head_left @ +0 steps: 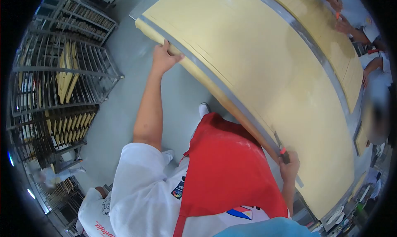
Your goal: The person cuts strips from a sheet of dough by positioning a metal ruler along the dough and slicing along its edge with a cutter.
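Observation:
A broad pale-yellow sheet, apparently dough (pixel 248 50), covers the table. Along its near edge lies a long metal straightedge (pixel 215 73). My left hand (pixel 164 61) is at the far part of this edge, thumb and forefinger spread against the yellow border strip (pixel 202 77) beside the straightedge; its other fingers are hidden. My right hand (pixel 290 166) is closed around the red and black handle of a knife (pixel 283 151), near the straightedge's close end. The knife's blade lies over the sheet, pointing away from me. Thin cut lines run alongside the straightedge.
Another yellow sheet (pixel 310 26) lies beyond a metal strip (pixel 304 34). Co-workers' hands (pixel 343 26) are over it, one holding an orange-handled tool. Metal racks (pixel 62 75) with yellow slabs stand at left. A person in a white shirt (pixel 93 210) is behind my left side.

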### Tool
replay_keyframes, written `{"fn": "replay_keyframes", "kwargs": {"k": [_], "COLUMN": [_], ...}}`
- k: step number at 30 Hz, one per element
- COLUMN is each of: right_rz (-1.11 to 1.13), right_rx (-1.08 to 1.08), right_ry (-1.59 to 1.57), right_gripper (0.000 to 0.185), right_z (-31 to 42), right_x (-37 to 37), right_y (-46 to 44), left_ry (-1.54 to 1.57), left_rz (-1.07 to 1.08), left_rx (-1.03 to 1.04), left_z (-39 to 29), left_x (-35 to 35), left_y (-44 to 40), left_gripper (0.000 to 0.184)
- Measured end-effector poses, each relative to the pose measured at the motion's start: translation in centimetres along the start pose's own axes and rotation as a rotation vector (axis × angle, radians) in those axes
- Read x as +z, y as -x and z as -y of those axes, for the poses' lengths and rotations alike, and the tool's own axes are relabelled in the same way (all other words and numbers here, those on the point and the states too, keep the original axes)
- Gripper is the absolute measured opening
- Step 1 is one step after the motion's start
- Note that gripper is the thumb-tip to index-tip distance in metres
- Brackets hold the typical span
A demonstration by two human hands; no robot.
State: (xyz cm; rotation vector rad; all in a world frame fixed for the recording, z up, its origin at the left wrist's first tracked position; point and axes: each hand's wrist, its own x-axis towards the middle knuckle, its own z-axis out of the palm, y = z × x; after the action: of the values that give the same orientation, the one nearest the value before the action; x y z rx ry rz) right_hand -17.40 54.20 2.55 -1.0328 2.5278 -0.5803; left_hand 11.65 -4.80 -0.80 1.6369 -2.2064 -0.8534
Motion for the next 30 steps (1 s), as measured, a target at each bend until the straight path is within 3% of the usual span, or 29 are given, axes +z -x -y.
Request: {"fn": "replay_keyframes", "kwargs": {"k": [1, 5, 8, 13, 19, 30], "right_rz": [-0.002, 0.012, -0.003, 0.005, 0.014, 0.018], "right_rx": [0.005, 0.034, -0.015, -0.001, 0.004, -0.006], "right_ry": [-0.029, -0.001, 0.004, 0.005, -0.006, -0.03], "right_gripper": [0.032, 0.032, 0.029, 0.028, 0.029, 0.031], "right_z": [0.1, 0.8, 0.8, 0.5, 1.0, 1.6], "right_x": [0.0, -0.3, -0.4, 0.0, -0.5, -0.3], "right_y": [0.0, -0.2, -0.2, -0.3, -0.4, -0.7], "left_ry": [-0.047, -0.117, -0.047, -0.092, -0.033, -0.114], "left_rz": [0.101, -0.008, 0.046, -0.095, 0.069, 0.062], "left_rx": [0.047, 0.104, 0.051, 0.174, 0.189, 0.113], "left_z": [0.0, -2.0, -1.4, 0.3, -2.2, -3.4], "left_x": [-0.2, 0.0, 0.6, 2.3, 0.8, 1.0], "left_y": [0.0, 1.8, 1.7, 2.2, 4.0, 3.7], "left_gripper": [0.119, 0.114, 0.121, 0.13, 0.146, 0.152]}}
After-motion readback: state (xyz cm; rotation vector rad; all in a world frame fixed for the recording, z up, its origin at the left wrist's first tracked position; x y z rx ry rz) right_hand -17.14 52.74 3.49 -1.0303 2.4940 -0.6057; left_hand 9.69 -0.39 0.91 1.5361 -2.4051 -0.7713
